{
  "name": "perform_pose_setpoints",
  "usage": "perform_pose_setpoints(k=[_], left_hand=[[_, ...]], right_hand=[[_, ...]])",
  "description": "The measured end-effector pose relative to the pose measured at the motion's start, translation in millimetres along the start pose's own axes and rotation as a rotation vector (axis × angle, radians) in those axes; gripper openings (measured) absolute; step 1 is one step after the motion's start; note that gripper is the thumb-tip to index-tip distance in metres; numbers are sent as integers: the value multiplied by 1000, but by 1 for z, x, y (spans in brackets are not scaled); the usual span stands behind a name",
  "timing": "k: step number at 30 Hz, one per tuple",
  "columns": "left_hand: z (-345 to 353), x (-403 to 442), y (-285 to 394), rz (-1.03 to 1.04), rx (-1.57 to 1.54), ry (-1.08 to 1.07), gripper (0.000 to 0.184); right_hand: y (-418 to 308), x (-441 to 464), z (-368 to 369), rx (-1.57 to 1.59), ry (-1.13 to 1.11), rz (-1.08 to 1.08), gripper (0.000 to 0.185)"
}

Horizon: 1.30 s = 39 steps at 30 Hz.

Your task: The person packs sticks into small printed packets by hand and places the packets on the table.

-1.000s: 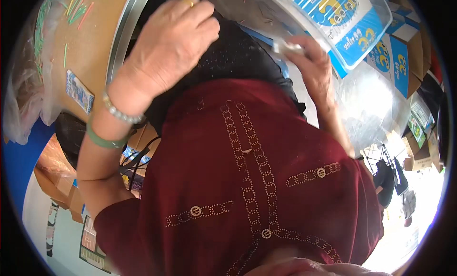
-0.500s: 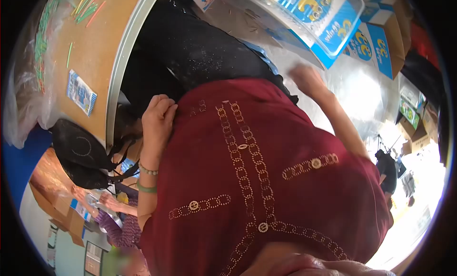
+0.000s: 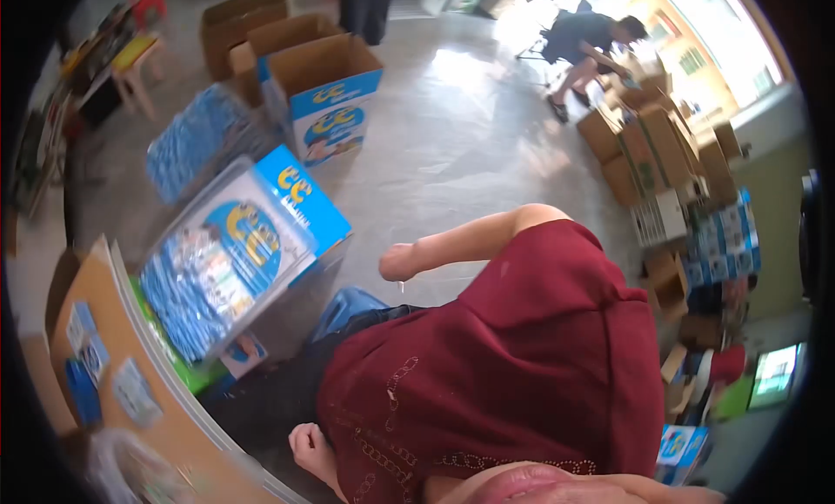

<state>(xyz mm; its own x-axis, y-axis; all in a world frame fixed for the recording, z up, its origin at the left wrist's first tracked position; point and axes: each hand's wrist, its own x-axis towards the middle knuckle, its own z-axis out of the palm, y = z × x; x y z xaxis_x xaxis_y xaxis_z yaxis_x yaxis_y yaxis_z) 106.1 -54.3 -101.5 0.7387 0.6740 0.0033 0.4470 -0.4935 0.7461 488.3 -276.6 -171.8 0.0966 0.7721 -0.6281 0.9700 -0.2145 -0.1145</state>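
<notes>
My left hand [image 3: 311, 447] rests at my lap beside the table edge, fingers curled inward; whatever they might hold is hidden. My right hand [image 3: 399, 262] is out to my right above the floor, closed like a fist. A tiny pale, thin bit [image 3: 401, 287] shows just below it, too small to name. Under that hand, close to my hip, is a blue plastic stool [image 3: 348, 311]. To the front left, a clear plastic bin [image 3: 300, 234] holds many blue-and-white packets [image 3: 187, 304] and stands against a blue printed carton [image 3: 304, 195].
The wooden table [image 3: 187, 447] curves along my left, carrying small packets [image 3: 136, 391], a blue object [image 3: 83, 389] and a clear plastic bag [image 3: 130, 469]. Open cartons [image 3: 326, 95] stand ahead. At the far right, another person [image 3: 587, 47] bends over stacked cardboard boxes [image 3: 657, 147].
My view has swung to the right, bringing the bin, the floor and the other person into sight. My right hand, blurred before, shows more clearly; my left hand still lies by my lap.
</notes>
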Motion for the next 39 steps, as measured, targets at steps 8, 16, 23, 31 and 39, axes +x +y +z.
perform_pose_setpoints(k=[8, 16, 23, 31, 39], left_hand=[[-6, 31, 15, 29, -11, -48, 9], [-19, 23, -16, 70, 49, 13, 11], [-13, 14, -24, 126, 34, 11, 11], [-21, 18, -22, 124, 155, 11, 13], [-9, 72, 70, 288, 38, -86, 10]], right_hand=[[-34, -52, 70, 732, 98, 360, 22], [-28, -40, 77, 704, -59, 421, 26], [-26, -20, 37, 696, 82, 399, 28], [-51, -23, 37, 728, -4, 418, 27], [-75, -78, -32, 821, -345, 349, 24]])
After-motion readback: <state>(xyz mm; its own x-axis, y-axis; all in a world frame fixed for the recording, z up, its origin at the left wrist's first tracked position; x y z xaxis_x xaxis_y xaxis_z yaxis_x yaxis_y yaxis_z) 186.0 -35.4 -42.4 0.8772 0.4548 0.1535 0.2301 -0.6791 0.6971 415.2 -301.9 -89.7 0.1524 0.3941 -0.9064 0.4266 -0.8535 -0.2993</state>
